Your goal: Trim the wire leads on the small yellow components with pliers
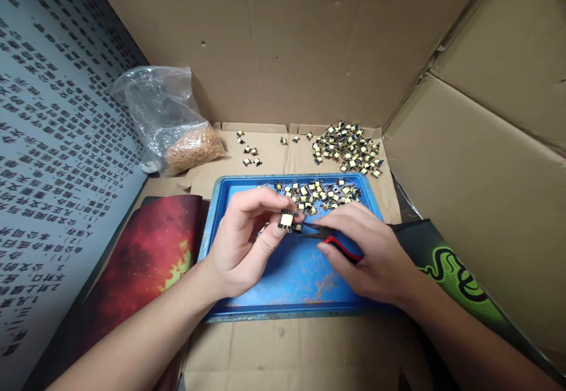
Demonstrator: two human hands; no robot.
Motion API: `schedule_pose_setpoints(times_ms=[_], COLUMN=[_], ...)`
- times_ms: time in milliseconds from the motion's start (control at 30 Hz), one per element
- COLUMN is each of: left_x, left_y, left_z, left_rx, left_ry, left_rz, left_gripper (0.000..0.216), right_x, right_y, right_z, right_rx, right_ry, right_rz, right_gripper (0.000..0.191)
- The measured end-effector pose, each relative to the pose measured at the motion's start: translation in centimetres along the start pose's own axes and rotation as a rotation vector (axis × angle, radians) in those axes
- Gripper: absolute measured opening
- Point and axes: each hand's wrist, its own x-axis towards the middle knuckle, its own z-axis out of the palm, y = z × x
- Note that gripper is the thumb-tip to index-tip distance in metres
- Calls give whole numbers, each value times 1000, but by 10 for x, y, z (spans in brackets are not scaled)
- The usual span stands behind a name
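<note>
One small transformer (287,220), a yellow-wrapped block with black ends and thin metal pins, is over the middle of the blue tray (283,276), pinched between thumb and fingers of the left hand (241,243). A dark part shows just beside it; whether it is a second transformer I cannot tell. The right hand (374,249) is wrapped around one pair of red-and-black pliers (321,232), tips close to that part, contact unclear. Toward the tray's far side lies a cluster of similar transformers (304,191), too many to count. Beyond the tray, about nine loose ones (254,151) and a dense heap (347,146) lie on cardboard. One clear plastic bag (168,125) of copper-coloured strands (194,147) sits past the tray's far left corner.
</note>
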Motion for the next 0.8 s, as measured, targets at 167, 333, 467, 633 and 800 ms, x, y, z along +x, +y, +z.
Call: schedule_pose_setpoints(times_ms=[167,333,467,633,800], left_x=[-3,-6,-7,-11,19], left_y=[-1,0,0,4,2], left_z=[0,1,2,2,-23], left_rx=[26,31,7,29,342], left_ry=[-12,-5,-6,-21,-87], left_rz=[-12,-55,-109,-192,-283], left_gripper=[42,37,30,24,19], right_x=[-2,-4,-3,-3,-2], right_y=[1,0,-1,0,0], right_z=[6,11,12,12,17], right_rx=[-29,-157,-178,-191,-199], right_ry=[-205,-238,-232,-256,-284], right_rz=[-98,-173,-180,-180,-160], right_gripper=[20,19,21,18,19])
